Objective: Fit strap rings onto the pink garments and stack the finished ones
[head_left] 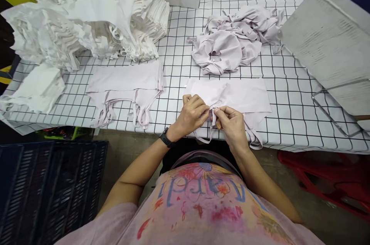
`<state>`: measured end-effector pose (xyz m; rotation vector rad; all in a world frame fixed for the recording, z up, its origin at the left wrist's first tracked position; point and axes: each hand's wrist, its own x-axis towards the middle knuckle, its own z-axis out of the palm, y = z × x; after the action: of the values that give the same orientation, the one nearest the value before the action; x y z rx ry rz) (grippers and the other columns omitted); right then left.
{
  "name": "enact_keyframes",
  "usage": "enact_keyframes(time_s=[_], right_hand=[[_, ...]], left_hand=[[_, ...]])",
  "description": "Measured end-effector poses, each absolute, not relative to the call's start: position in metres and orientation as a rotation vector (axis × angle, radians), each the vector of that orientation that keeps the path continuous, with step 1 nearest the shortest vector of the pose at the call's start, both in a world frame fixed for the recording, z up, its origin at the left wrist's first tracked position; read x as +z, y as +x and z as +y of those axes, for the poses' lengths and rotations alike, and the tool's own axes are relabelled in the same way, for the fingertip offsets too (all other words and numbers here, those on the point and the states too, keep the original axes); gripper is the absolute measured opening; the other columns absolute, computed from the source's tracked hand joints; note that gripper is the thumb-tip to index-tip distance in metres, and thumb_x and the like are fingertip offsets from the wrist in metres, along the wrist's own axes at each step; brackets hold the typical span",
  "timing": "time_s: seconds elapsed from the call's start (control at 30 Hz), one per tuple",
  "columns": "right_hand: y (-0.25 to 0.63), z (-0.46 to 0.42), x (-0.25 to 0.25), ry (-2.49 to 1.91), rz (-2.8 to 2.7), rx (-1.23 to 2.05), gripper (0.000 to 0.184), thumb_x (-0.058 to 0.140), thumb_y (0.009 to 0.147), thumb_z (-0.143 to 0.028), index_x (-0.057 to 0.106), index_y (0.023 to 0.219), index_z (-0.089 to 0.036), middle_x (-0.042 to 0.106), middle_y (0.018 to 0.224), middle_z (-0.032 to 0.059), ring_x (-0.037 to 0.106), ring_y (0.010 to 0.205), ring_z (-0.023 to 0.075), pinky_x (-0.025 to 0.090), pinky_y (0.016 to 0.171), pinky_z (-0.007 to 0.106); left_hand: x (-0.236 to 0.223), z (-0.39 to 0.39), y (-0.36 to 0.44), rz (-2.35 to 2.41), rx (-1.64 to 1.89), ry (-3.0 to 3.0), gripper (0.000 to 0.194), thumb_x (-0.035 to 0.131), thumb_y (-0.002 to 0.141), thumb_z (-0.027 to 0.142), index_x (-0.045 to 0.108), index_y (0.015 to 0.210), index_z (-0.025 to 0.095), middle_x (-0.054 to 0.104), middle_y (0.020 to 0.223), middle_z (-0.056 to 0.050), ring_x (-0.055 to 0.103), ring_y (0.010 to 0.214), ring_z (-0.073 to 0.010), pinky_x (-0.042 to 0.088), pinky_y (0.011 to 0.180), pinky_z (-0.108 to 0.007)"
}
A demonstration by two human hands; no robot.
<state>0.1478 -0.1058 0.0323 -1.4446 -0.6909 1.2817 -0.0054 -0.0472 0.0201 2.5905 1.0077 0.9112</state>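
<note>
A pale lilac camisole top (248, 94) lies flat at the table's front edge, its thin straps hanging toward me. My left hand (194, 113) is closed in a pinch on the top's neckline edge, a dark watch on its wrist. Close beside it, my right hand (231, 123) pinches the same edge near a strap. The fingertips of both hands nearly meet there, and what exactly lies between them is too small to make out. To the left rests a neat stack of like lilac tops (127, 79), straps toward the front edge.
A crumpled lilac heap (231, 40) lies behind the top. White garments (115, 9) pile high at back left, with a small white stack (40, 87) in front. A grey board with a wire stand (329, 44) is at right. Below are dark crates (52, 191) and a red stool (326, 179).
</note>
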Motion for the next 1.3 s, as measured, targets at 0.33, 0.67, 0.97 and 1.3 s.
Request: enact_keyframes(time_s=[0.33, 0.67, 0.97, 1.3], right_hand=[[0.144, -0.107, 0.033, -1.440, -0.684, 1.250, 0.022, 0.073, 0.084, -0.030, 0.065, 0.067, -0.018, 0.052, 0.046, -0.0058, 0.041, 0.041, 0.0069, 0.033, 0.045, 0.021], [0.139, -0.111, 0.033, -1.451, -0.706, 1.167, 0.023, 0.071, 0.086, -0.029, 0.062, 0.068, -0.019, 0.052, 0.048, -0.0059, 0.042, 0.043, 0.0074, 0.034, 0.047, 0.021], [0.137, -0.112, 0.032, -1.431, -0.664, 1.170, 0.024, 0.072, 0.085, -0.031, 0.061, 0.067, -0.019, 0.050, 0.049, -0.0065, 0.040, 0.044, 0.0073, 0.033, 0.046, 0.021], [0.135, -0.114, 0.033, -1.440, -0.668, 1.140, 0.026, 0.072, 0.085, -0.036, 0.061, 0.068, -0.020, 0.049, 0.049, -0.0068, 0.041, 0.044, 0.0080, 0.033, 0.046, 0.022]], left_hand=[[0.020, -0.051, -0.003, 1.064, 0.846, 2.603, 0.020, 0.055, 0.100, 0.021, 0.066, 0.083, 0.020, 0.067, 0.079, -0.003, 0.055, 0.084, -0.0196, 0.032, 0.085, -0.042], [0.015, -0.056, -0.002, 1.019, 0.857, 2.717, 0.022, 0.051, 0.102, 0.017, 0.060, 0.082, 0.018, 0.063, 0.078, -0.004, 0.053, 0.086, -0.0207, 0.031, 0.086, -0.041], [0.013, -0.058, -0.002, 1.005, 0.887, 2.738, 0.020, 0.051, 0.102, 0.019, 0.061, 0.084, 0.018, 0.063, 0.080, -0.004, 0.053, 0.088, -0.0210, 0.032, 0.086, -0.042], [0.016, -0.057, 0.001, 1.059, 0.912, 2.722, 0.025, 0.050, 0.102, 0.018, 0.059, 0.078, 0.019, 0.063, 0.077, -0.004, 0.053, 0.084, -0.0201, 0.033, 0.083, -0.042]])
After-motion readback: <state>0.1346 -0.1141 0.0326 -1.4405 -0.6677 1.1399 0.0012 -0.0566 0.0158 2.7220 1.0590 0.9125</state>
